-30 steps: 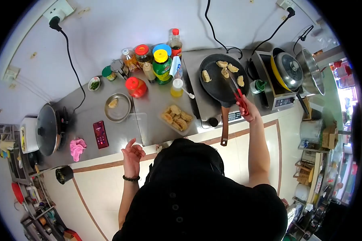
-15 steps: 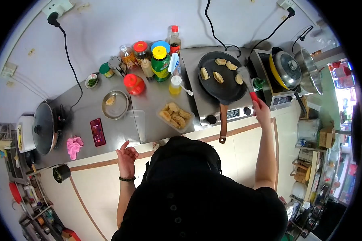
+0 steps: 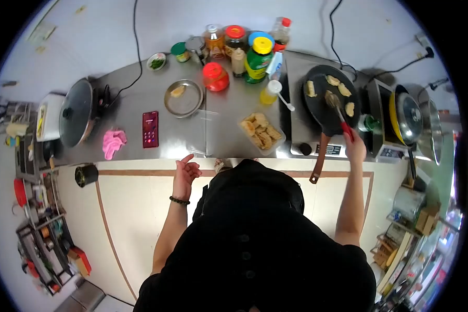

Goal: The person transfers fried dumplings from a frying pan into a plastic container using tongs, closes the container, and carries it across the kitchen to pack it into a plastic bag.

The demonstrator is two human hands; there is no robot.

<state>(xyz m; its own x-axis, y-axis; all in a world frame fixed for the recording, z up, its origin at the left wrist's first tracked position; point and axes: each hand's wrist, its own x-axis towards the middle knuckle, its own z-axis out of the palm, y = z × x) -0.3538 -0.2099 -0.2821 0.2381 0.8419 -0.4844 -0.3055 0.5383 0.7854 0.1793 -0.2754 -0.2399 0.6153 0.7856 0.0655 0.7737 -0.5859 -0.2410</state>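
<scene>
I'm gripping red tongs (image 3: 345, 126) with my right hand (image 3: 355, 148), my left hand (image 3: 184, 179) is hanging open, and dumplings (image 3: 343, 90), maybe half done, are lying in the upper-right pan (image 3: 319, 110), others filling the middle box (image 3: 278, 141).

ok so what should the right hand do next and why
Probably turn the middle dumpling with the red-handled utensil: the right hand holds that utensil with its head at the dumpling, and the pan shows bare space beside it.
</scene>
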